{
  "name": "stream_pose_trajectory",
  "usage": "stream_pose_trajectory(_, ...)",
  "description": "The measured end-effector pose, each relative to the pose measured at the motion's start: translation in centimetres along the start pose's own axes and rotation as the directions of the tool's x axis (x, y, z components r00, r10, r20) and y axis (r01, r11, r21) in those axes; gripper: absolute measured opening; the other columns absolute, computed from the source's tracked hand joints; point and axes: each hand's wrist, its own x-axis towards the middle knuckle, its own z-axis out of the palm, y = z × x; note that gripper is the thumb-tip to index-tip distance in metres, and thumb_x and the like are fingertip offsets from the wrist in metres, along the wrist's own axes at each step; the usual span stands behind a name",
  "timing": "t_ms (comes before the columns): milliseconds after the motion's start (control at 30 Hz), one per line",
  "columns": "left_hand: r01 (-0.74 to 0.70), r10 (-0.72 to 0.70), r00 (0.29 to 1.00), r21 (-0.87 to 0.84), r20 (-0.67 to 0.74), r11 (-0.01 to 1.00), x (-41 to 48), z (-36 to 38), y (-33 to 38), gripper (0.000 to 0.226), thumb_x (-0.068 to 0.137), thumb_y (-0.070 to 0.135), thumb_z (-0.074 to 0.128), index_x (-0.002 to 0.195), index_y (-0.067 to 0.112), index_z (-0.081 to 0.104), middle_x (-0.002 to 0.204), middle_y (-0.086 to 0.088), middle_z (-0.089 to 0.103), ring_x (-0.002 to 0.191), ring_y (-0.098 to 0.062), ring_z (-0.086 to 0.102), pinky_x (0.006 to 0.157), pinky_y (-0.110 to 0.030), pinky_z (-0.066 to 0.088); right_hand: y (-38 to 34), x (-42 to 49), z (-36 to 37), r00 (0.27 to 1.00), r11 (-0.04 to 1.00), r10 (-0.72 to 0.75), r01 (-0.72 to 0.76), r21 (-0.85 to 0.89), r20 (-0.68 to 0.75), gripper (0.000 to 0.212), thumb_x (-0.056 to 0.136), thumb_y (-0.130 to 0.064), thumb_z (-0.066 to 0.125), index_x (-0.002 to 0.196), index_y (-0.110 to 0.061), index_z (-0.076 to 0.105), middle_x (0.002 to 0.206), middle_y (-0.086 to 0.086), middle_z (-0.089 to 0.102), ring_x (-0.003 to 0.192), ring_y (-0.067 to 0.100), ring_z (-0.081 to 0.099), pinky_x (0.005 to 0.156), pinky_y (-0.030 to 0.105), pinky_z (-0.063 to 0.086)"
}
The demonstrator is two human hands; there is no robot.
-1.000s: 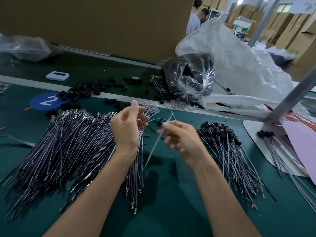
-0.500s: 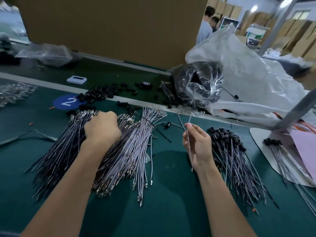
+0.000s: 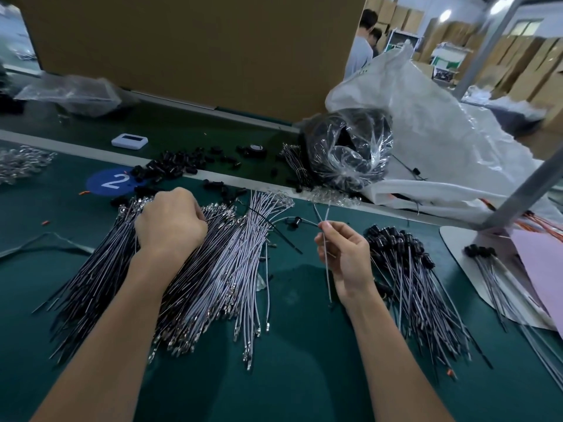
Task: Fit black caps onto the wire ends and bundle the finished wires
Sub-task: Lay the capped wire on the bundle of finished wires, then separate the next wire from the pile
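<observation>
A large fan of uncapped grey and black wires (image 3: 213,269) lies on the green table. My left hand (image 3: 170,222) is curled, knuckles up, over the far ends of that pile; its fingertips are hidden. My right hand (image 3: 344,257) pinches two thin grey wires (image 3: 326,269) upright between thumb and fingers. To its right lies a pile of wires fitted with black caps (image 3: 405,269). Loose black caps (image 3: 173,166) are scattered along the far strip. One capped wire (image 3: 294,221) lies between my hands.
A clear bag of black parts (image 3: 347,150) and a big white sack (image 3: 441,141) stand behind. A white tray (image 3: 475,260) with capped wires and pink paper (image 3: 542,269) sits right. A metal post (image 3: 524,190) rises there. A blue "2" sticker (image 3: 111,181) marks the table.
My left hand dropped from near the right hand onto the uncapped pile and curled over the wire ends. The right hand turned its wires upright and stays beside the capped pile.
</observation>
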Motion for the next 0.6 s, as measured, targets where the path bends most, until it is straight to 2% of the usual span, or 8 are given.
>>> stream_pose_trajectory(67, -0.071, 0.07, 0.997, -0.056, -0.026, 0.996, 0.0, -0.7, 0.7, 0.015, 0.085, 0.009, 0.069, 0.086, 0.023, 0.074, 0.092, -0.007, 0.07, 0.08, -0.026, 0.06, 0.066, -0.033, 0.045, -0.1, 0.0, 0.0, 1.0, 1.0, -0.008, 0.008, 0.002, -0.01, 0.018, 0.091, -0.012, 0.064, 0.076, -0.018, 0.072, 0.067, 0.001, 0.066, 0.052, 0.01, 0.05, 0.05, 0.016, 0.042)
stream_pose_trajectory(133, -0.237, 0.235, 0.971, -0.195, -0.037, 0.952, -0.3, -1.1, 2.0, 0.015, 0.084, 0.006, 0.07, 0.086, 0.02, 0.074, 0.09, -0.003, 0.071, 0.079, -0.02, 0.062, 0.074, -0.032, 0.051, -0.3, 0.0, 0.1, 1.0, 1.0, -0.004, 0.004, 0.027, -0.013, 0.015, 0.089, -0.01, 0.065, 0.077, -0.015, 0.073, 0.071, 0.002, 0.067, 0.055, 0.009, 0.052, 0.051, 0.016, 0.043)
stream_pose_trajectory(200, -0.416, 0.44, 0.898, -0.332, -0.003, 0.846, -1.0, -0.9, 3.6, 0.018, 0.083, -0.001, 0.07, 0.087, 0.016, 0.075, 0.087, -0.001, 0.072, 0.079, -0.014, 0.066, 0.08, -0.028, 0.055, -0.4, -0.1, 0.0, 1.0, 0.998, 0.004, -0.004, 0.056, -0.007, 0.014, 0.085, -0.009, 0.068, 0.075, -0.015, 0.076, 0.073, 0.002, 0.068, 0.057, 0.008, 0.053, 0.052, 0.016, 0.043)
stream_pose_trajectory(300, -0.545, 0.642, 0.76, -0.439, 0.101, 0.714, -2.5, 0.9, 5.7, 0.027, 0.08, -0.01, 0.064, 0.085, 0.013, 0.076, 0.083, -0.001, 0.073, 0.078, -0.01, 0.067, 0.078, -0.032, 0.058, -0.4, -0.1, -0.1, 1.0, 0.998, 0.026, -0.025, 0.055, -0.013, 0.01, 0.081, -0.01, 0.07, 0.074, -0.013, 0.078, 0.077, 0.001, 0.071, 0.059, 0.006, 0.056, 0.055, 0.016, 0.044)
stream_pose_trajectory(400, -0.668, 0.769, 0.638, -0.466, 0.044, 0.581, -3.8, 3.5, 6.3, 0.023, 0.078, -0.011, 0.065, 0.082, 0.009, 0.076, 0.082, -0.004, 0.074, 0.077, -0.018, 0.067, 0.073, -0.035, 0.054, -0.3, 0.0, 0.0, 0.999, 0.998, 0.051, -0.051, 0.028, -0.011, 0.014, 0.086, -0.007, 0.066, 0.079, -0.01, 0.077, 0.083, 0.006, 0.074, 0.066, 0.012, 0.064, 0.058, 0.017, 0.049)
stream_pose_trajectory(467, -0.733, 0.818, 0.575, -0.458, -0.022, 0.503, -4.4, 4.8, 6.4, 0.017, 0.077, -0.01, 0.069, 0.08, 0.005, 0.075, 0.081, -0.005, 0.074, 0.076, -0.023, 0.068, 0.07, -0.038, 0.055, -0.2, 0.0, 0.2, 0.998, 0.997, 0.064, -0.064, 0.039, 0.002, 0.018, 0.088, -0.005, 0.064, 0.076, -0.011, 0.077, 0.08, 0.008, 0.074, 0.067, 0.014, 0.067, 0.06, 0.02, 0.052)
stream_pose_trajectory(600, -0.798, 0.848, 0.518, -0.419, -0.109, 0.433, -4.7, 5.9, 6.7, 0.02, 0.074, -0.014, 0.065, 0.078, 0.004, 0.072, 0.08, -0.005, 0.071, 0.073, -0.026, 0.067, 0.065, -0.04, 0.055, -0.1, 0.1, 0.5, 0.996, 0.992, 0.086, -0.084, 0.089, -0.009, 0.016, 0.088, -0.003, 0.065, 0.077, -0.009, 0.075, 0.073, 0.005, 0.073, 0.063, 0.012, 0.066, 0.057, 0.019, 0.052)
